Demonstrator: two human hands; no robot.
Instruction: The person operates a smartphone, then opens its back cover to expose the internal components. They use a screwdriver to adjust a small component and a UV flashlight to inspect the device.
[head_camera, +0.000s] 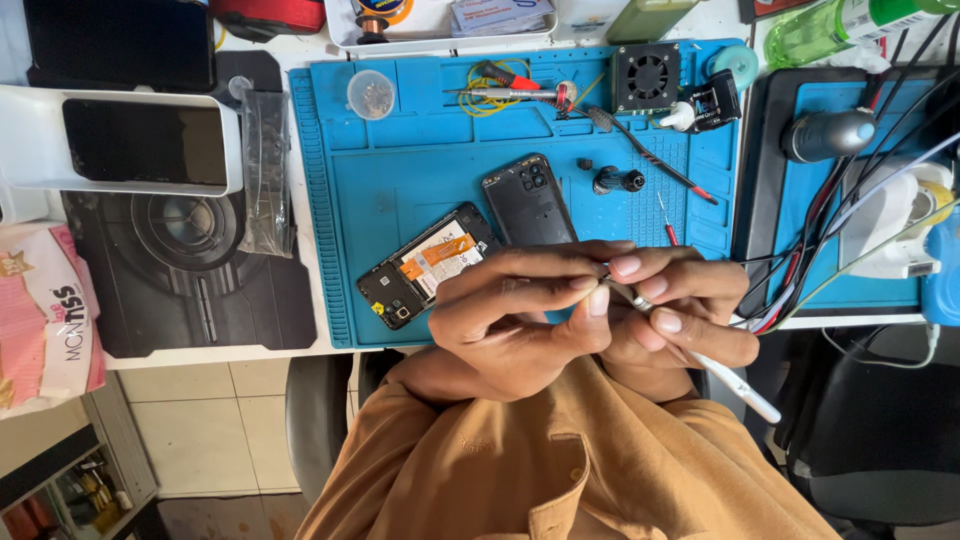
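White-handled tool (737, 387) held in both hands just below the front edge of the blue work mat (400, 170), above an orange shirt (560, 470). Slim, pen-like, white along the handle, with a short metal collar showing between the fingers; working tip hidden by fingertips, so its kind cannot be told. Handle sticking out down and to the right, past the right hand (690, 315).

Largest first:
- Blue work mat, ribbed along its left edge, with shallow compartments along the top.
- Black mat (200, 290) to the left, printed with a round pattern.
- White tray (30, 140) above that black mat, with a dark-screened phone lying in it.
- Bundle of cables (840, 230) running off to the right, near the right hand.
- Opened phone (425, 265) lying tilted on the blue mat, insides up, orange strip across the battery, just beside the left hand (520, 315).
- Black back cover (528, 200) just above it, camera cut-outs visible.
- Small black fan (645, 75) at the mat's top edge.
- Round clear container (371, 94) at upper left of the mat.
- Thin red-tipped probe (650, 155) lying slantwise below the fan.

Left hand: thumb and forefinger pressed together, pinching the tool's front end. Right hand: fingers curled around the shaft, gripping it behind the collar, touching the left hand.
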